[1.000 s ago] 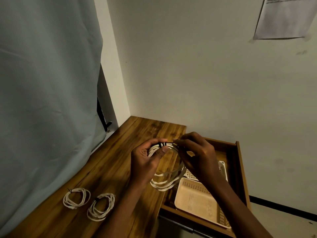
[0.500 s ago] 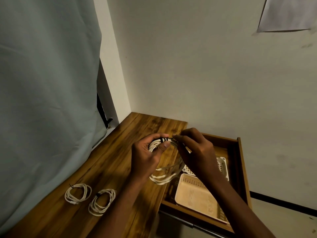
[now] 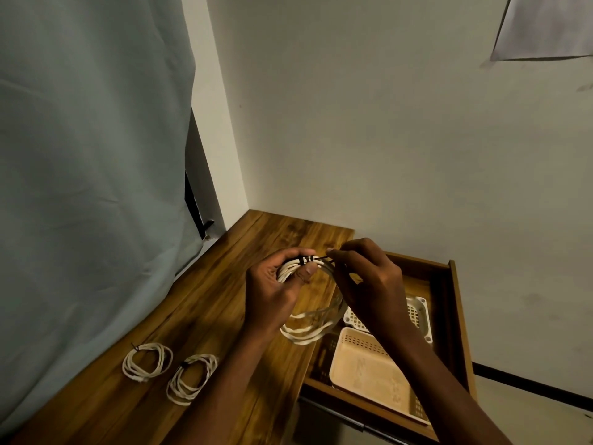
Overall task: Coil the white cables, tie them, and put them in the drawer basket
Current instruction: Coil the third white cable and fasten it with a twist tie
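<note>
White cable coil (image 3: 309,326) is held up at centre frame, above the desk edge: it is gripped at its top by the left hand (image 3: 272,292), while the black tie (image 3: 306,260) is pinched by the right hand (image 3: 365,284). Two tied coils (image 3: 147,364) are seen lower left, the drawer basket (image 3: 369,377) lower right.

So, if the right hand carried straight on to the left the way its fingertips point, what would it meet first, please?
Most likely the left hand: the right hand pinches the black tie on the white coil, its fingertips aimed at the left thumb; depth is unclear.
</note>
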